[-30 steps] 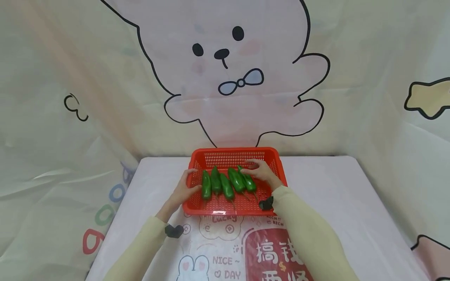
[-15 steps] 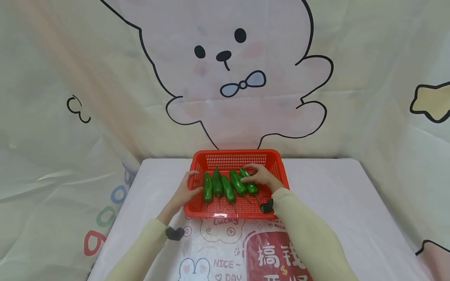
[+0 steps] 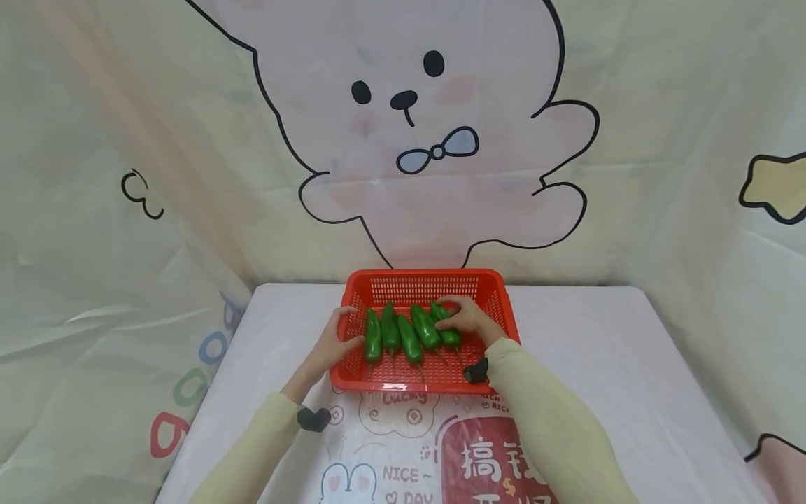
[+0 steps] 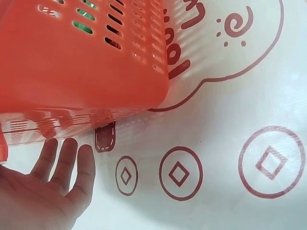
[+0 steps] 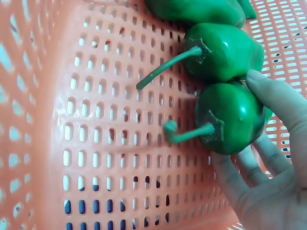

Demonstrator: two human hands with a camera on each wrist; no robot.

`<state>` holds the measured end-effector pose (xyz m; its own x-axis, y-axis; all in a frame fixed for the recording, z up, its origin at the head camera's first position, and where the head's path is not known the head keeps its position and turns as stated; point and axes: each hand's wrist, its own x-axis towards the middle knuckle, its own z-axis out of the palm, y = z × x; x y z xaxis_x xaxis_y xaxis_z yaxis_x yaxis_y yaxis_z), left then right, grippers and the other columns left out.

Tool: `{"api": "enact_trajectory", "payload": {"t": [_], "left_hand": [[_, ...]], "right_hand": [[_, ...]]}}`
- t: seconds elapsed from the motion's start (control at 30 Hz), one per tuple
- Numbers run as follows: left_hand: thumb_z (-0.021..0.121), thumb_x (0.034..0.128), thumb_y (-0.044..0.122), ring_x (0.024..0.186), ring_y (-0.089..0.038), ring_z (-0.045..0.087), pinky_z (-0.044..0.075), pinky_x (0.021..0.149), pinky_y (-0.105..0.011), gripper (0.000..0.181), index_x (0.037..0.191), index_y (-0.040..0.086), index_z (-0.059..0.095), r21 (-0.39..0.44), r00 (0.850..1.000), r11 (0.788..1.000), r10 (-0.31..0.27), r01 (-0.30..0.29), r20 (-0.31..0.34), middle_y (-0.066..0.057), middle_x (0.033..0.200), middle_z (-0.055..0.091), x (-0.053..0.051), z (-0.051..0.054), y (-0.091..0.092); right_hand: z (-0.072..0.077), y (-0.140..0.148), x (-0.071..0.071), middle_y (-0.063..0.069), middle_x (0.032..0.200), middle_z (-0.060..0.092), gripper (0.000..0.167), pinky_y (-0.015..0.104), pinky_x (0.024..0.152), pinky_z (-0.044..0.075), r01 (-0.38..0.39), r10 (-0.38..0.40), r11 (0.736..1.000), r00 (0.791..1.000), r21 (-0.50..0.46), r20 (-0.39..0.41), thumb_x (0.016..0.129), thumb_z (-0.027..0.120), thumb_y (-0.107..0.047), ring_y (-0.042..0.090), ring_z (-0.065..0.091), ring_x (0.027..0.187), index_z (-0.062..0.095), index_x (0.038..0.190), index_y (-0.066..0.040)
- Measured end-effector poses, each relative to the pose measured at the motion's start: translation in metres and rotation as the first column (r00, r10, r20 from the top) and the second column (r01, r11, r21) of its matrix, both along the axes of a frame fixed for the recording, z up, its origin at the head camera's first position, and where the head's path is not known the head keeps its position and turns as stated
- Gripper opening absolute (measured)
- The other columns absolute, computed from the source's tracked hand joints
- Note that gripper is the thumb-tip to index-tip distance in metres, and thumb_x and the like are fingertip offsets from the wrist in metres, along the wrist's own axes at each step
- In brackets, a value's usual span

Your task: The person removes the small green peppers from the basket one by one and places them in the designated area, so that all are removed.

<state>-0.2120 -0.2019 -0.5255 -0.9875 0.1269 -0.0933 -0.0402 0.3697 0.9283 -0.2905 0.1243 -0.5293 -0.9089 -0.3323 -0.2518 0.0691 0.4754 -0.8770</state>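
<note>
Several long green peppers [image 3: 410,340] lie side by side in a shallow red plastic basket [image 3: 393,386], stems toward the person. My left hand [image 3: 327,345] is at the basket's left wall, its thumb over the rim on the inner side. In the left wrist view, fingers of that hand [image 4: 53,187] touch the outside of the wall; the thumb is hidden there. My right hand [image 3: 469,318] holds the rightmost green pepper [image 5: 231,117]. The thumb lies on its upper side, near the neighbouring pepper [image 5: 223,52], and the other fingers go round below.
The basket stands at the back of a white table [image 3: 573,350], close to a curtain [image 3: 516,210] printed with a cartoon bear. A printed mat [image 3: 403,448] with drawings and lettering lies in front. Fabric walls flank both sides.
My right hand's thumb and fingers have closed a little round the rightmost pepper, which has shifted slightly toward its neighbour. The left hand keeps its place at the basket; the head view has tilted slightly.
</note>
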Motion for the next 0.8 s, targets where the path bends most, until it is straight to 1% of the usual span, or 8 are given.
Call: {"api": "enact_trajectory", "payload": {"t": [0.13, 0.23, 0.33, 0.47, 0.67, 0.73, 0.8], "left_hand": [[0.070, 0.0937, 0.005, 0.130, -0.046, 0.050, 0.054, 0.091, -0.053, 0.062, 0.146, 0.016, 0.038, -0.006, 1.000, 1.000, -0.008, 0.008, 0.006, -0.022, 0.151, 0.040, -0.001, 0.001, 0.001], [0.069, 0.0935, 0.005, 0.129, -0.046, 0.050, 0.055, 0.090, -0.053, 0.061, 0.145, 0.017, 0.038, -0.001, 1.000, 1.000, -0.010, 0.010, 0.002, -0.022, 0.150, 0.040, -0.002, 0.002, 0.001], [0.069, 0.0934, 0.004, 0.130, -0.046, 0.049, 0.054, 0.091, -0.053, 0.061, 0.145, 0.017, 0.038, -0.004, 1.000, 1.000, -0.013, 0.013, -0.004, -0.022, 0.151, 0.039, -0.003, 0.001, 0.001], [0.068, 0.0938, 0.004, 0.134, -0.046, 0.045, 0.052, 0.094, -0.055, 0.062, 0.146, 0.017, 0.037, -0.020, 1.000, 1.000, -0.009, 0.009, -0.002, -0.021, 0.153, 0.038, -0.002, 0.000, 0.000], [0.068, 0.0940, 0.004, 0.133, -0.045, 0.047, 0.053, 0.093, -0.053, 0.062, 0.146, 0.017, 0.037, -0.012, 1.000, 1.000, -0.006, 0.006, 0.003, -0.021, 0.152, 0.039, 0.000, 0.002, 0.001], [0.069, 0.0940, 0.004, 0.133, -0.044, 0.047, 0.054, 0.092, -0.052, 0.062, 0.146, 0.018, 0.036, -0.009, 1.000, 1.000, -0.009, 0.009, 0.001, -0.020, 0.152, 0.039, 0.000, 0.001, 0.000], [0.069, 0.0941, 0.004, 0.132, -0.045, 0.048, 0.054, 0.091, -0.052, 0.062, 0.145, 0.018, 0.036, -0.006, 1.000, 1.000, -0.015, 0.015, -0.002, -0.020, 0.152, 0.039, 0.000, 0.000, -0.001]], "right_hand": [[0.005, 0.004, 0.000, 0.029, 0.119, 0.063, 0.058, 0.043, 0.080, 0.060, 0.031, -0.029, 0.997, 0.999, -0.065, 0.035, 0.089, 0.078, -0.003, 0.038, 0.066, 0.105, 0.054, 0.142, 0.001], [0.013, 0.006, -0.001, 0.027, 0.122, 0.063, 0.057, 0.044, 0.083, 0.059, 0.056, -0.050, 0.991, 0.997, -0.117, 0.060, 0.091, 0.077, -0.005, 0.038, 0.065, 0.108, 0.055, 0.143, -0.001], [0.024, 0.006, -0.003, 0.025, 0.125, 0.061, 0.054, 0.044, 0.085, 0.058, 0.072, -0.063, 0.985, 0.996, -0.159, 0.064, 0.091, 0.077, -0.009, 0.036, 0.064, 0.110, 0.058, 0.141, -0.004], [0.041, 0.004, -0.003, 0.023, 0.128, 0.059, 0.053, 0.046, 0.085, 0.058, 0.064, -0.056, 0.979, 0.997, -0.194, 0.049, 0.092, 0.078, -0.013, 0.036, 0.063, 0.111, 0.059, 0.141, -0.007], [0.062, 0.000, -0.001, 0.022, 0.130, 0.058, 0.052, 0.046, 0.083, 0.059, 0.042, -0.038, 0.975, 0.999, -0.219, 0.026, 0.091, 0.079, -0.018, 0.033, 0.064, 0.108, 0.061, 0.139, -0.009], [0.067, -0.001, 0.000, 0.023, 0.130, 0.058, 0.052, 0.047, 0.081, 0.059, 0.040, -0.036, 0.969, 0.999, -0.245, 0.024, 0.092, 0.079, -0.017, 0.033, 0.065, 0.107, 0.060, 0.140, -0.008], [0.074, -0.002, 0.001, 0.025, 0.129, 0.058, 0.052, 0.049, 0.080, 0.060, 0.042, -0.034, 0.956, 0.999, -0.291, 0.033, 0.092, 0.077, -0.013, 0.035, 0.066, 0.105, 0.059, 0.141, -0.006]]}}
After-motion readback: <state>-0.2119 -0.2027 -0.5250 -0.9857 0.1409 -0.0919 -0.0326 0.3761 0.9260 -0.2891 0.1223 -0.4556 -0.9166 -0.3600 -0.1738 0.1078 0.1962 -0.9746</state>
